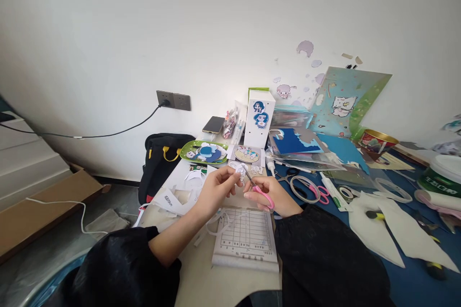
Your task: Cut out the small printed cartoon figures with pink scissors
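While left hand (220,185) pinches paper (241,169), right hand (274,193) grips scissors (258,190); paper lies between hands.

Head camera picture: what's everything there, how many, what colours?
Held scissors: 1, pink handles, centre
Held paper: 1, white, centre
Printed pad: 1, white, below centre
Tray: 1, green, left of centre
Phone: 1, dark, behind tray
Tall box: 1, white, behind held paper
Backpack: 1, black, left
Double socket: 1, grey, left
Cardboard box: 1, brown, far left
Wall stickers: several, purplish, right
Patterned bowl: 1, red-gold, right
Tub: 1, white-green, far right
Small clutter: uncounted jumble, mixed colours, right
Sleeves: 2, black, bottom
Left hand: 1, bare, holding paper
Right hand: 1, bare, holding scissors
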The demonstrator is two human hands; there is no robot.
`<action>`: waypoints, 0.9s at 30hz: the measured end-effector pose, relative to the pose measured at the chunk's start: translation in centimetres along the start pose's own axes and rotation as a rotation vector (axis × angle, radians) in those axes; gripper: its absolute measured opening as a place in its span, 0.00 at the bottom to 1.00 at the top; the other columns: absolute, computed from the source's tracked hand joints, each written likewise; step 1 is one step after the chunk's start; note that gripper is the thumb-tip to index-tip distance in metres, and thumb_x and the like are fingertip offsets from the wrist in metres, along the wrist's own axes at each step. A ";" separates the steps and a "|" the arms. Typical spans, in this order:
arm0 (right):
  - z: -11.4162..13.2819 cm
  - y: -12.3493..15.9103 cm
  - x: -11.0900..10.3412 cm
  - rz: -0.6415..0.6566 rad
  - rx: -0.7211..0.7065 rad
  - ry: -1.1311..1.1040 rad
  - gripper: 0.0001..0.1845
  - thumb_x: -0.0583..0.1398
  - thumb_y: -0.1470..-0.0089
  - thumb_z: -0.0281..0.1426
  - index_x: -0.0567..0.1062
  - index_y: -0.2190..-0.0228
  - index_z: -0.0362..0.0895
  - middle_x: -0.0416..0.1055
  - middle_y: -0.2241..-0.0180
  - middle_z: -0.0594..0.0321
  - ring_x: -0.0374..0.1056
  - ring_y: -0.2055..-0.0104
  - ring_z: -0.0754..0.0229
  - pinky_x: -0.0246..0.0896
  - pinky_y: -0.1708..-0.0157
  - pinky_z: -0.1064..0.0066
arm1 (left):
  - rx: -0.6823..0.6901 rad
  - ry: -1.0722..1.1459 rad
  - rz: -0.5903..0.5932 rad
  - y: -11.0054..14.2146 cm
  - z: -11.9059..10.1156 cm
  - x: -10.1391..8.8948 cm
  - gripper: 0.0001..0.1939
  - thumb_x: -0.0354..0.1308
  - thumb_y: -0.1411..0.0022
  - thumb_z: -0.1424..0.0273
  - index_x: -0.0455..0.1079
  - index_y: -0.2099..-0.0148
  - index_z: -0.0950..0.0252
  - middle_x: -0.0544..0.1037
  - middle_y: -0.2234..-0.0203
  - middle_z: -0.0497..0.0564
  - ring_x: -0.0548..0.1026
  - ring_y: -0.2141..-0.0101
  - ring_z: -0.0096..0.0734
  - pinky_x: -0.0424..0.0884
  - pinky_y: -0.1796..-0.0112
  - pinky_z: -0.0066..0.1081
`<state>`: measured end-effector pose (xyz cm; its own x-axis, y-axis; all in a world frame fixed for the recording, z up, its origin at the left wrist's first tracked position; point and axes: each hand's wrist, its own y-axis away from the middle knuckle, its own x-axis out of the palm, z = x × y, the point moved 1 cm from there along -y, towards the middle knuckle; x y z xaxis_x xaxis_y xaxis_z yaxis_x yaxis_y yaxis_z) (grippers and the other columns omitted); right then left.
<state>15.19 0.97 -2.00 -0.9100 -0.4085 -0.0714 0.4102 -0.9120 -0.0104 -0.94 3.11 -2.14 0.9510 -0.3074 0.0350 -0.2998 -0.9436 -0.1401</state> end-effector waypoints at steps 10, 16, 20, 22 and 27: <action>0.0 0.2 -0.2 0.007 -0.021 0.018 0.08 0.63 0.53 0.32 0.71 0.73 0.40 0.56 0.86 0.74 0.50 0.88 0.73 0.46 0.87 0.78 | 0.017 -0.023 0.016 -0.2 0.2 -0.2 0.11 0.56 0.44 0.64 0.65 0.73 0.66 0.72 0.80 0.46 0.63 0.82 0.21 0.58 0.81 0.22; -0.7 -0.1 -0.5 0.017 -0.033 0.035 0.07 0.62 0.52 0.32 0.71 0.73 0.40 0.55 0.86 0.75 0.48 0.89 0.73 0.46 0.88 0.79 | 0.020 -0.040 0.035 -0.2 0.0 -0.3 0.11 0.55 0.43 0.64 0.65 0.73 0.66 0.71 0.80 0.46 0.63 0.82 0.21 0.59 0.81 0.23; -0.7 0.0 -0.5 0.029 -0.026 0.043 0.06 0.62 0.52 0.31 0.71 0.72 0.40 0.54 0.86 0.75 0.47 0.88 0.73 0.45 0.88 0.79 | 0.018 -0.052 0.057 -0.2 -0.2 -0.5 0.11 0.55 0.43 0.64 0.65 0.74 0.66 0.71 0.80 0.46 0.64 0.82 0.21 0.60 0.81 0.23; -0.7 0.1 -0.5 0.033 -0.020 0.046 0.06 0.61 0.52 0.30 0.72 0.72 0.40 0.53 0.87 0.75 0.47 0.88 0.73 0.44 0.88 0.79 | 0.019 -0.056 0.069 -0.2 -0.3 -0.6 0.11 0.55 0.44 0.64 0.65 0.74 0.66 0.71 0.81 0.46 0.64 0.82 0.22 0.60 0.81 0.23; -0.8 0.3 -0.7 0.029 -0.012 0.061 0.05 0.61 0.51 0.30 0.73 0.71 0.41 0.52 0.86 0.75 0.46 0.88 0.73 0.44 0.88 0.78 | 0.018 -0.067 0.084 -0.3 -0.6 -0.7 0.11 0.56 0.44 0.65 0.65 0.75 0.65 0.71 0.81 0.45 0.65 0.82 0.22 0.59 0.81 0.23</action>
<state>15.96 1.03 -2.79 -0.8922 -0.4315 -0.1329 0.4376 -0.8989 -0.0192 -1.60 3.53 -1.54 0.9257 -0.3757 -0.0432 -0.3777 -0.9125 -0.1574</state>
